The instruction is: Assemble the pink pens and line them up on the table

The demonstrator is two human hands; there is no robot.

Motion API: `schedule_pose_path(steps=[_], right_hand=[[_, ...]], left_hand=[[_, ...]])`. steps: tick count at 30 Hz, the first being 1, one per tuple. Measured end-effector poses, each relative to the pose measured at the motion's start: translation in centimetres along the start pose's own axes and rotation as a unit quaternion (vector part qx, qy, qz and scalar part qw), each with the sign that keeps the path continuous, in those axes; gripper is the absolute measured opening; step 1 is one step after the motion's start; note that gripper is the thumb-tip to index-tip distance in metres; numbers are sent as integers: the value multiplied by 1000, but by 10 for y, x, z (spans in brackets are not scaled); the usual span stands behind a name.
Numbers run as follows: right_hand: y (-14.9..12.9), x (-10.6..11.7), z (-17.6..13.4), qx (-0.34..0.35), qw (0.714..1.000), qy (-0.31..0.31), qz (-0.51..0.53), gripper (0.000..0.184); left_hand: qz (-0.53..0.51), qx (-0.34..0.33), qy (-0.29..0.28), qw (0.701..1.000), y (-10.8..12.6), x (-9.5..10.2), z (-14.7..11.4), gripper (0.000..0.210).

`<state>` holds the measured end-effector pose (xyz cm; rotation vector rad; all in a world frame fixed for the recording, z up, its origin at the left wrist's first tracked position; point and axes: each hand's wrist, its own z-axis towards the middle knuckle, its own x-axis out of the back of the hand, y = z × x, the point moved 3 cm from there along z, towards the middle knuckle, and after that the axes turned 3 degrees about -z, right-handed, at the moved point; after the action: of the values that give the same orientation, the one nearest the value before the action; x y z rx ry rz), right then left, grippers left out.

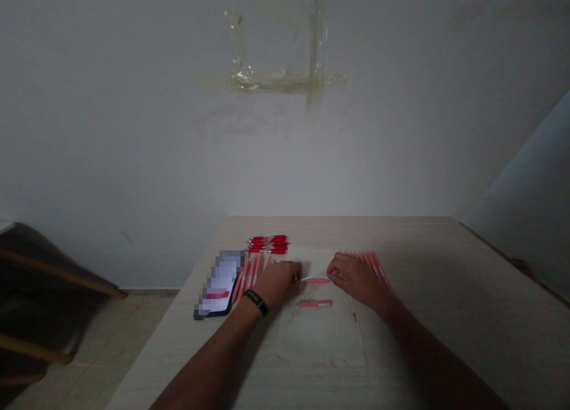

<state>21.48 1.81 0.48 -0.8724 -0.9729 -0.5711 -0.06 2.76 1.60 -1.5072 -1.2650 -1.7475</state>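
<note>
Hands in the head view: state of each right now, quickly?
Left hand: closed, apparently pinching a thin pale strip, perhaps the edge of clear film.
Right hand: closed, apparently pinching the same strip farther along.

A thin, pale strip point(314, 276) stretches almost level, tilting slightly upward to the right, its material too small to tell. Close below it, a slender pink pen point(318, 281) lies crosswise; nearer the viewer, a second pink pen point(315, 304) lies roughly parallel.

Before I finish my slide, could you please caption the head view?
Left hand and right hand over a pale table, with pink pens between and beside them.
</note>
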Motion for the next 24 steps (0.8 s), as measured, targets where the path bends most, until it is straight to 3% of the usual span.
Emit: schedule_pose_path(steps=[16,24], right_hand=[[-8,-11,-1,13,1000,-10,14,6],[4,-7,-2,-13,999,25,37,14]], left_hand=[[-30,-41,-6,999,8,-3,1,17],[-25,-11,-7,1000,7,2,0,16]])
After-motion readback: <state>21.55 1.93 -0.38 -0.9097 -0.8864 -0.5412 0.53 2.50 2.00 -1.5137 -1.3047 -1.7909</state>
